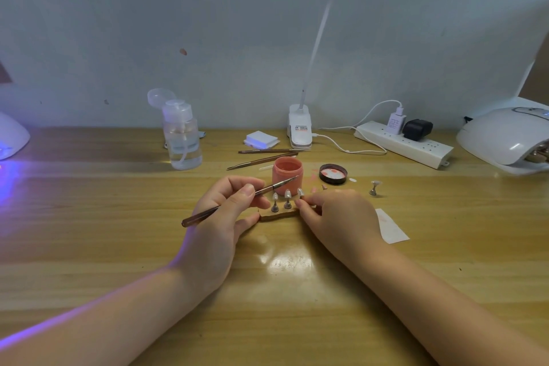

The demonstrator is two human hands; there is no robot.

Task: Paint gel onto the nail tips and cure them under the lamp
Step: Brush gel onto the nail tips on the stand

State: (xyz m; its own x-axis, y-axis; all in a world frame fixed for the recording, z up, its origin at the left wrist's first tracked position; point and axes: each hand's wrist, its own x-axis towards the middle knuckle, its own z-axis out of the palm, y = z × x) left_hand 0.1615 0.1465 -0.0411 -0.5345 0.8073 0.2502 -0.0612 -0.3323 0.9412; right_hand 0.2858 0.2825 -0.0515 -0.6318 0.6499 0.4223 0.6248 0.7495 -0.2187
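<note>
1. While both forearms reach in from the bottom corners of the frame, the left hand [225, 211] sits just left of centre with its fingers curled, pinching a slim brush [237, 200] between thumb and forefinger.
2. That brush slants from lower left to upper right, its bristle end lying in front of the open pink gel jar [287, 171], just above centre.
3. Curled inward at centre-right, the right hand [338, 217] has its fingertips at the right end of a small brown holder strip [277, 216]; it seems to pinch the rightmost nail tip [300, 192] or its stand, though the fingers hide the exact contact.
4. Two more nail tips [287, 194] stand upright on little metal stands on the strip, between the two hands.
5. One further stand with a tip [374, 187] stands apart, right of centre, near the jar's black lid [333, 174].
6. At the right edge sits a white curing lamp [505, 137]; another lamp [12, 137] glows violet at the left edge.
7. Along the back of the wooden table [118, 246] are a clear pump bottle [181, 137], spare brushes [267, 154], a clip desk light [300, 131] and a power strip [404, 142].
</note>
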